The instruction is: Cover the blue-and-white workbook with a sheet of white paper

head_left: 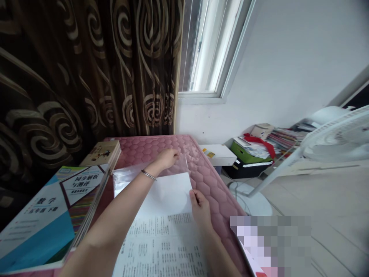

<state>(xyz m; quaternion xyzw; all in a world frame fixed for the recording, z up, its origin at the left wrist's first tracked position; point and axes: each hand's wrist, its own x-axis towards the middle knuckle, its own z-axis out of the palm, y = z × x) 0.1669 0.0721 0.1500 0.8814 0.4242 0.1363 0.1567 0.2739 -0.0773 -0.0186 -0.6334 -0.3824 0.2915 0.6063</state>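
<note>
My left hand, with a metal bracelet on the wrist, reaches forward and pinches the far right part of a clear plastic cover. The plastic lies over the bed and extends past a white sheet. Closer to me is a page of printed text; whether it and the white sheet belong to one book I cannot tell. My right hand is closed on the right edge of the white sheet, thumb on top. My left forearm hides the left side of the papers.
A stack of workbooks lies at the left, with a brown-covered stack behind it. All rest on a pink quilted surface beside a patterned curtain. On the right are a white fan, a white box and a filled dark bin.
</note>
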